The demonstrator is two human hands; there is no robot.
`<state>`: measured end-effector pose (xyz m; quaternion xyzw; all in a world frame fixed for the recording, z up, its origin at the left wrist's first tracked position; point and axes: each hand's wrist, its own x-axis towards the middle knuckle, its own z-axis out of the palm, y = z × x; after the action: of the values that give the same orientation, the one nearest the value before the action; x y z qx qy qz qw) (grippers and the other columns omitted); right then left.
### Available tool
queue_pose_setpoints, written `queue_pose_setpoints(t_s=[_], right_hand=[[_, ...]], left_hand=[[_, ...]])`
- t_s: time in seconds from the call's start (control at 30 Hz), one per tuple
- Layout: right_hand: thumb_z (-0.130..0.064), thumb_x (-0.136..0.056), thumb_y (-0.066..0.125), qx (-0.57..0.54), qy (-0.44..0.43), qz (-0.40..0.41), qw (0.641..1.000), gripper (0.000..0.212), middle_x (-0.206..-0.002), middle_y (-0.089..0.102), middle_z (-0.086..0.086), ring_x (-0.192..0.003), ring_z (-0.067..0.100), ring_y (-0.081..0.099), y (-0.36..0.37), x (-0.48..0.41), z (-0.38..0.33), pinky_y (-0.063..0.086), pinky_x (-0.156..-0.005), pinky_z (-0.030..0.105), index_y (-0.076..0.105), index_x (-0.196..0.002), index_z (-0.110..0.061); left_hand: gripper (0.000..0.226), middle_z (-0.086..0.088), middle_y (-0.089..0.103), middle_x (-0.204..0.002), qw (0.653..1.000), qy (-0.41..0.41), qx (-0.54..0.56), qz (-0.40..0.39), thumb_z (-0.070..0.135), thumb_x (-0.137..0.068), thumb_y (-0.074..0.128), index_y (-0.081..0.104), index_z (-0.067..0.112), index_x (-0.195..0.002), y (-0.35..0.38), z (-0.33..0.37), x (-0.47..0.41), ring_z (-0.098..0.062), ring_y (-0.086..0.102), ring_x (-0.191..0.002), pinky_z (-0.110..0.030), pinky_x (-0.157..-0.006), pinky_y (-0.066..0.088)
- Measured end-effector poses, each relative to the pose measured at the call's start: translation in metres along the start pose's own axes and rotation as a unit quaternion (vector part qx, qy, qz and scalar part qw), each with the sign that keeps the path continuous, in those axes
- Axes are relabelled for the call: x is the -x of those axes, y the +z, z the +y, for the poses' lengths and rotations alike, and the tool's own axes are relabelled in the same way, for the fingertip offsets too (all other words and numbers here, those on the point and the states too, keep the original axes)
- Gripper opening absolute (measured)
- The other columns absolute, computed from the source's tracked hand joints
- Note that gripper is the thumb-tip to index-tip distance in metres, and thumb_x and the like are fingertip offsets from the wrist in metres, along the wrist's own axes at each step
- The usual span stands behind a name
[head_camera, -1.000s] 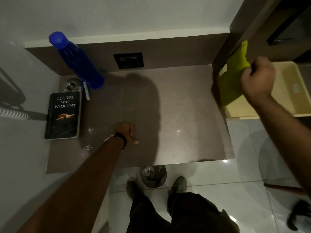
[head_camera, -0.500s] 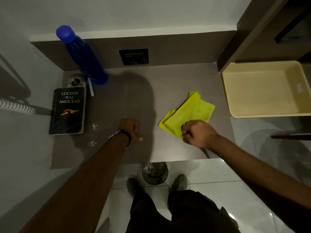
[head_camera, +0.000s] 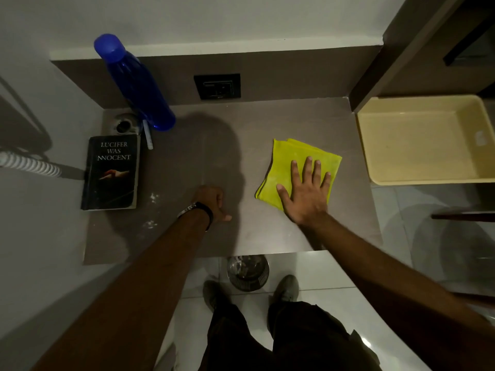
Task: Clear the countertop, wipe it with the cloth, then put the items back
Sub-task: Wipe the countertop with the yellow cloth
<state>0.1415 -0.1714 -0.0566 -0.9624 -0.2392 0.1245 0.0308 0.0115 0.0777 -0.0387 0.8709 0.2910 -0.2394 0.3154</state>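
Note:
A folded yellow cloth (head_camera: 294,156) lies on the right half of the brown countertop (head_camera: 267,121). My right hand (head_camera: 305,194) lies flat on the cloth's near part, fingers spread, not gripping it. My left hand (head_camera: 211,202) rests as a loose fist on the counter's middle, thumb sticking out, holding nothing. At the back left stand a tall blue bottle (head_camera: 136,81), a black book (head_camera: 111,172), a white pen (head_camera: 148,137) and a round metal item (head_camera: 124,124). White specks (head_camera: 154,196) dot the counter near the book.
A cream plastic tub (head_camera: 428,179) sits just right of the counter, lower down. A wall socket (head_camera: 217,86) is in the backsplash. A metal bin (head_camera: 247,273) stands on the tiled floor under the counter's front edge, by my feet. A ribbed hose (head_camera: 29,164) comes in from the left.
My right hand brought the yellow cloth from beside the tub down onto the counter, then opened from a fist to lie flat on it. My left fist stayed put.

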Motion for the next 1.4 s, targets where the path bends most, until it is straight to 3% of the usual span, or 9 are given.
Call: queue_pose_setpoints(t_s=[0.23,0.5,0.67,0.8,0.9,0.97,1.1,1.27,1.4], right_hand=[[-0.076,-0.104,0.03,0.02,-0.045,-0.009,0.999,0.085,-0.183,0.001,0.011,-0.169,0.039,-0.003,0.001,0.009,0.035,0.005,-0.131,0.069,0.01,-0.174,-0.033],[-0.074,-0.103,0.022,-0.018,0.149,0.018,0.989,0.087,-0.18,0.007,0.02,-0.167,0.046,0.003,0.034,0.088,0.012,0.01,-0.127,0.076,0.016,-0.173,-0.024],[-0.076,-0.103,0.031,0.033,-0.104,0.017,0.994,0.087,-0.181,0.004,0.02,-0.167,0.045,0.0,0.051,0.099,-0.016,0.003,-0.129,0.074,0.015,-0.174,-0.028],[-0.079,-0.103,0.031,0.071,-0.321,-0.013,0.944,0.085,-0.182,-0.002,0.014,-0.169,0.04,-0.002,0.045,0.083,0.019,0.012,-0.128,0.074,0.012,-0.173,-0.034],[-0.077,-0.104,0.031,0.116,-0.372,-0.043,0.92,0.081,-0.183,-0.001,0.007,-0.169,0.036,0.002,0.022,0.051,0.067,0.009,-0.133,0.065,0.012,-0.173,-0.038],[-0.078,-0.104,0.024,0.119,-0.313,-0.04,0.941,0.081,-0.183,-0.001,0.006,-0.169,0.035,0.002,0.007,0.036,0.092,0.014,-0.132,0.066,0.01,-0.173,-0.038],[-0.072,-0.105,0.03,0.035,-0.029,0.005,0.999,0.078,-0.183,0.006,0.006,-0.169,0.034,0.004,-0.001,0.042,0.104,0.009,-0.134,0.064,0.016,-0.173,-0.037],[-0.069,-0.104,0.028,-0.067,0.238,0.035,0.968,0.081,-0.181,0.009,0.015,-0.168,0.041,0.005,0.022,0.082,0.052,0.008,-0.131,0.069,0.019,-0.173,-0.028],[-0.065,-0.105,0.032,-0.101,0.319,0.043,0.941,0.081,-0.18,0.008,0.021,-0.166,0.047,0.003,0.036,0.092,0.004,0.006,-0.129,0.074,0.02,-0.172,-0.022]], left_hand=[[0.055,0.005,0.051,-0.061,1.0,-0.001,0.008,-0.009,0.023,-0.052,0.099,0.045,0.022,-0.058,0.0,0.0,0.004,-0.016,0.051,-0.064,-0.024,-0.06,0.04],[0.056,0.0,0.056,-0.067,1.0,-0.009,-0.016,-0.016,0.026,-0.055,0.099,0.043,0.021,-0.059,-0.003,0.004,0.004,-0.019,0.053,-0.07,-0.026,-0.064,0.042],[0.056,-0.013,0.065,-0.08,1.0,0.0,-0.03,-0.009,0.029,-0.058,0.098,0.043,0.02,-0.06,-0.008,0.008,0.01,-0.025,0.06,-0.078,-0.036,-0.073,0.051],[0.056,-0.019,0.072,-0.095,0.999,0.014,-0.049,-0.02,0.03,-0.06,0.097,0.042,0.021,-0.061,-0.012,0.01,0.014,-0.034,0.068,-0.091,-0.039,-0.078,0.051],[0.055,-0.017,0.072,-0.093,0.999,0.013,-0.038,-0.017,0.028,-0.06,0.097,0.043,0.021,-0.061,-0.012,0.01,0.013,-0.032,0.066,-0.086,-0.037,-0.077,0.051],[0.054,-0.013,0.066,-0.085,0.999,0.004,-0.02,-0.025,0.026,-0.06,0.097,0.044,0.02,-0.062,-0.013,0.01,0.014,-0.025,0.059,-0.08,-0.034,-0.074,0.05],[0.048,-0.015,0.07,-0.097,0.999,0.002,-0.028,-0.04,0.028,-0.062,0.096,0.052,0.014,-0.072,-0.014,0.012,0.015,-0.03,0.066,-0.092,-0.037,-0.081,0.053],[0.055,-0.018,0.071,-0.112,0.997,-0.012,-0.058,-0.049,0.038,-0.067,0.092,0.068,0.002,-0.1,-0.014,0.014,0.016,-0.033,0.067,-0.108,-0.039,-0.093,0.054],[0.06,-0.019,0.071,-0.113,0.997,-0.01,-0.055,-0.044,0.038,-0.069,0.091,0.068,-0.001,-0.107,-0.013,0.014,0.016,-0.034,0.067,-0.109,-0.039,-0.093,0.054]])
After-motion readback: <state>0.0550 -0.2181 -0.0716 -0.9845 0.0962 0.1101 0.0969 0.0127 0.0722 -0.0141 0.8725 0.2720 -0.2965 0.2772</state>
